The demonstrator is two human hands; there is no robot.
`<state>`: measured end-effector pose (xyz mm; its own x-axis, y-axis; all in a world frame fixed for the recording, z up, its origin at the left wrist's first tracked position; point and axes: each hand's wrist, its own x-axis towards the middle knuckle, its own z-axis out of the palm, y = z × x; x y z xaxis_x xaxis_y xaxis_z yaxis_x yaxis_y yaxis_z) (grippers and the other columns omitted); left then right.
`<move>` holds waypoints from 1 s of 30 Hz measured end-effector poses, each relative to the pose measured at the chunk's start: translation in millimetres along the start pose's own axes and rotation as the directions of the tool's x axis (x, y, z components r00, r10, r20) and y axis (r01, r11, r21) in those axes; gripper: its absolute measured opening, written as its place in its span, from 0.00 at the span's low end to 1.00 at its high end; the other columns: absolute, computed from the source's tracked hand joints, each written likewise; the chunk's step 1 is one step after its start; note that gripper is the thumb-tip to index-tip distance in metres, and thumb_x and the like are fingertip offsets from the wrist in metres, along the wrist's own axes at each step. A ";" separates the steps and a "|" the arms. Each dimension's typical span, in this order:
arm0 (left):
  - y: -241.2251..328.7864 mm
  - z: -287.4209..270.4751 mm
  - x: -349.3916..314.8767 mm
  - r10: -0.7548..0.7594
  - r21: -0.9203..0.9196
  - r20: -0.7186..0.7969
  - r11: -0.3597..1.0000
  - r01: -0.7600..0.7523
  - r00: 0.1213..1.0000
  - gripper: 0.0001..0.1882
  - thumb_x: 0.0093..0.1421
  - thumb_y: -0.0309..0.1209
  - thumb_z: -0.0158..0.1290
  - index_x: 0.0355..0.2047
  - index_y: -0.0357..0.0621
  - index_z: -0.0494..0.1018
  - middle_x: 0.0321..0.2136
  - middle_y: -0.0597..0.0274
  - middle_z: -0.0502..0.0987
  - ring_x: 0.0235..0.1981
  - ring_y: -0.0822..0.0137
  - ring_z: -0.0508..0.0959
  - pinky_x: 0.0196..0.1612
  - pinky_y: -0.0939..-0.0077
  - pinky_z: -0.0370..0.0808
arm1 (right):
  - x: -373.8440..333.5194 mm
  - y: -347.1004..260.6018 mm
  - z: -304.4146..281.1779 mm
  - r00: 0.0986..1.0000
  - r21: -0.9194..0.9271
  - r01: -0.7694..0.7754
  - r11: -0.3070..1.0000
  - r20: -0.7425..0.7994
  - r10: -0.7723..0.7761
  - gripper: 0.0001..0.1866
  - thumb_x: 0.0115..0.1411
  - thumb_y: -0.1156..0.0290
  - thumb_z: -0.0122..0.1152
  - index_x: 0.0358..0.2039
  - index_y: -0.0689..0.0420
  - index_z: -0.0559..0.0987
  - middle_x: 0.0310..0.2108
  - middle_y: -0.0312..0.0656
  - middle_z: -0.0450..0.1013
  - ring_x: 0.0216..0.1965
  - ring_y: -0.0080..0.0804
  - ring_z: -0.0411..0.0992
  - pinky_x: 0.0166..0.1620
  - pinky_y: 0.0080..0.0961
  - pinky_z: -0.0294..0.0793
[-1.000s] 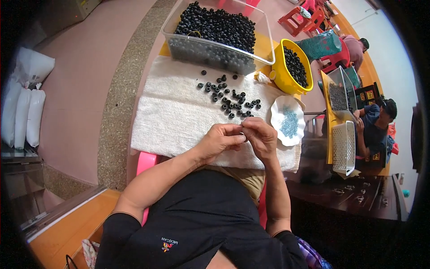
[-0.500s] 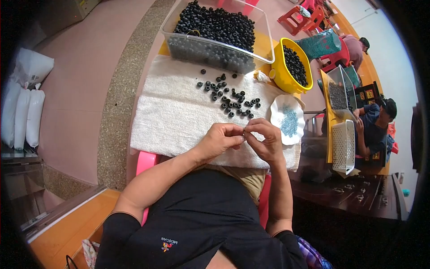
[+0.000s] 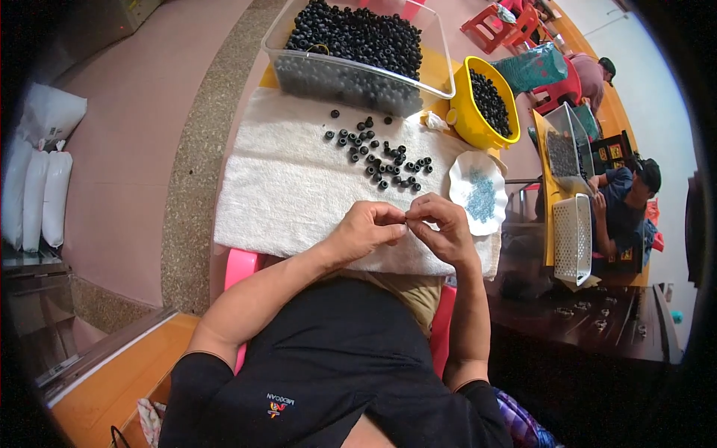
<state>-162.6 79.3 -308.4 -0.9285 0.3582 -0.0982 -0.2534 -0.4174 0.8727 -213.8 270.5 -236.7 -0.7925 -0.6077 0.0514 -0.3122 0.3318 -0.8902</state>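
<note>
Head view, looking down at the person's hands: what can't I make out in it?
Between the left hand and right hand: anything pinched there is too small in the head view, and the hands cover it.
Blue bits in the white dish: too small there to tell their shapes.
Clear tub: far side cut off by the head view's upper edge.
Yellow basin: floor hidden there under black beads.

Open lane: left part of white towel (image 3: 272, 190), left of loose black beads (image 3: 377, 164). Ahead, beads then clear bin (image 3: 343, 88) block low passes; 2 obstacles at right: scalloped white dish (image 3: 459, 184), yellow tub (image 3: 478, 134).
</note>
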 end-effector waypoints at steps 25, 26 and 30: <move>4.2 3.1 -0.4 -0.024 -0.044 -0.023 0.999 0.023 0.999 0.10 0.59 0.24 0.62 0.40 0.36 0.77 0.34 0.63 0.81 0.35 0.75 0.80 0.40 0.80 0.78 | -7.7 22.8 -8.7 0.966 0.415 -0.248 0.876 0.169 0.193 0.04 0.57 0.77 0.66 0.33 0.63 0.82 0.31 0.32 0.77 0.34 0.17 0.72 0.39 0.17 0.70; 4.8 3.7 -0.6 -0.028 -0.052 -0.023 0.998 0.026 0.999 0.09 0.59 0.24 0.61 0.40 0.35 0.77 0.34 0.62 0.81 0.34 0.75 0.80 0.40 0.80 0.79 | -8.1 23.5 -8.8 0.968 0.406 -0.239 0.882 0.166 0.186 0.04 0.57 0.77 0.66 0.33 0.63 0.82 0.31 0.32 0.78 0.34 0.17 0.72 0.39 0.17 0.70; 5.7 4.2 -1.1 -0.042 -0.046 -0.030 0.998 0.040 0.999 0.09 0.59 0.24 0.61 0.40 0.35 0.77 0.34 0.63 0.81 0.34 0.75 0.80 0.40 0.80 0.79 | -9.0 24.5 -10.2 0.962 0.415 -0.260 0.872 0.186 0.198 0.04 0.57 0.77 0.66 0.33 0.63 0.82 0.30 0.32 0.78 0.34 0.17 0.72 0.39 0.16 0.70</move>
<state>-161.9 80.0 -301.2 -0.9248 0.3500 -0.1490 -0.3028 -0.4405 0.8451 -219.7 291.5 -254.3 -0.7268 -0.6534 -0.2116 0.1515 0.1479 -0.9773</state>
